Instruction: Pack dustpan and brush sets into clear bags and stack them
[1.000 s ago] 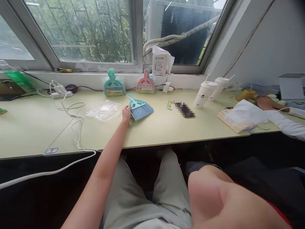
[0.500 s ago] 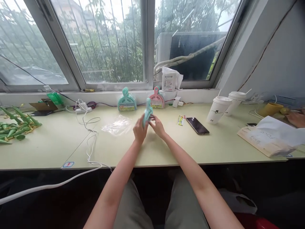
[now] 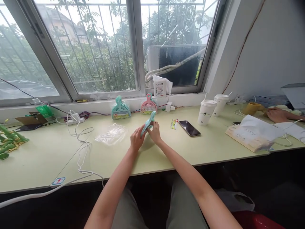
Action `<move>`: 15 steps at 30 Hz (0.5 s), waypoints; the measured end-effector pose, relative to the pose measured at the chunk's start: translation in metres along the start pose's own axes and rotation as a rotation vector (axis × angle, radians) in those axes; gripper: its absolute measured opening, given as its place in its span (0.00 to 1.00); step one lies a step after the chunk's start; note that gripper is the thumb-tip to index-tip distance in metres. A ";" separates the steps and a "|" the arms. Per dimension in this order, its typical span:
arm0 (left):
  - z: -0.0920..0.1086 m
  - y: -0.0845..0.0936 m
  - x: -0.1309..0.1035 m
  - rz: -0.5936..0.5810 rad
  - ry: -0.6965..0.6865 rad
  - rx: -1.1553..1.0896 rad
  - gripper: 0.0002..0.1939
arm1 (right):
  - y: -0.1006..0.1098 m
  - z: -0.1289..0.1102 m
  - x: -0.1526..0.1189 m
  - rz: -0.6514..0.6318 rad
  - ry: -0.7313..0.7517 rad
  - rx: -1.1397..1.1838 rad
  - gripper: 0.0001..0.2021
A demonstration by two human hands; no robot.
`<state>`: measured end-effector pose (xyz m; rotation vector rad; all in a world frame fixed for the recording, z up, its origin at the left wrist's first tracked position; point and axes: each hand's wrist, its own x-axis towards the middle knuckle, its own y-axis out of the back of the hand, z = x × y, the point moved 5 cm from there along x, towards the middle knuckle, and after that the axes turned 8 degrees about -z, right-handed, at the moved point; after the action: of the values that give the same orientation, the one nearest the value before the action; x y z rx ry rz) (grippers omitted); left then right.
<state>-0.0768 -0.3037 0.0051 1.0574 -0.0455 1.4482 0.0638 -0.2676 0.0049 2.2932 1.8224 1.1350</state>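
Observation:
A teal mini dustpan (image 3: 148, 122), seen nearly edge-on and tilted, is held above the desk with its handle pointing up and to the right. My left hand (image 3: 136, 138) grips its lower left edge. My right hand (image 3: 155, 133) is closed on its right side, below the handle. Whether a brush sits inside it, I cannot tell from this angle. Behind, against the wall below the sill, stand a packaged teal dustpan-and-brush set (image 3: 120, 109) and a pink one (image 3: 149, 105). Crumpled clear plastic wrap (image 3: 111, 133) lies left of my hands, and a small printed card (image 3: 173, 124) lies to the right.
A phone (image 3: 189, 128) and two lidded cups, the nearer cup (image 3: 206, 113) with a straw, stand to the right. Beyond are a tissue pack (image 3: 252, 133) and another person's hand (image 3: 276, 114). White cables (image 3: 83, 152) and green plastic pieces (image 3: 11, 140) occupy the left.
The teal dustpan has tilted from nearly upright to leaning right, with both hands still on it. The camera view has shifted to the right and up.

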 end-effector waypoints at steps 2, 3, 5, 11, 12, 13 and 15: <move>-0.003 0.003 0.001 0.021 0.033 -0.048 0.22 | 0.009 0.003 0.005 -0.061 0.003 -0.005 0.08; -0.005 0.006 0.003 0.026 0.042 -0.054 0.22 | 0.015 0.003 0.007 -0.102 0.028 -0.011 0.08; -0.010 0.015 0.007 0.068 0.071 -0.044 0.23 | 0.031 0.002 0.008 -0.193 0.095 -0.045 0.07; -0.051 0.042 0.019 0.317 0.346 -0.071 0.17 | 0.085 0.004 0.006 -0.512 0.030 -0.330 0.06; -0.060 0.040 0.020 0.287 0.414 -0.051 0.15 | 0.093 0.004 0.008 -0.545 -0.012 -0.411 0.07; -0.068 0.037 0.021 0.245 0.477 -0.027 0.14 | 0.098 0.006 0.009 -0.578 -0.060 -0.506 0.08; -0.080 0.033 0.021 0.164 0.560 0.018 0.10 | 0.102 0.009 0.012 -0.634 -0.136 -0.704 0.10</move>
<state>-0.1438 -0.2469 -0.0104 0.6422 0.2886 1.8521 0.1555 -0.2865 0.0472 1.2539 1.5592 1.1898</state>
